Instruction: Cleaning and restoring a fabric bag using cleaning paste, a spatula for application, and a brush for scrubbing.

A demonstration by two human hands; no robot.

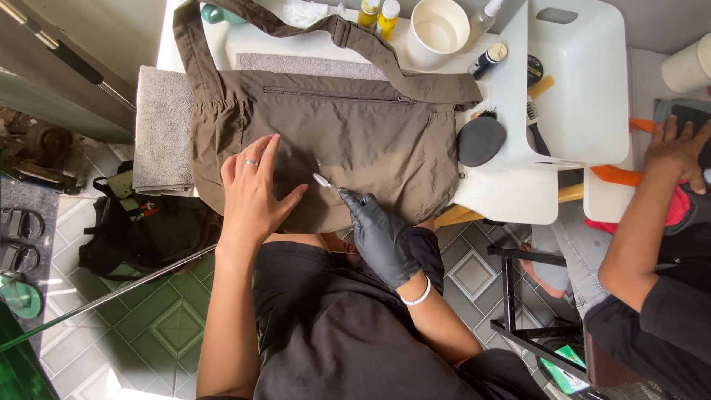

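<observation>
A brown fabric shoulder bag lies flat on a white table, its strap looping toward the far edge. My left hand, bare with a ring, presses flat on the bag's lower left part. My right hand wears a black glove and grips a small brush whose pale head rests on the bag's fabric just right of my left thumb.
A grey towel lies under the bag's left side. A white bin, a black round sponge, a white cup, yellow bottles and brushes stand at the back right. Another person's arm reaches in at the right. A black bag sits on the tiled floor.
</observation>
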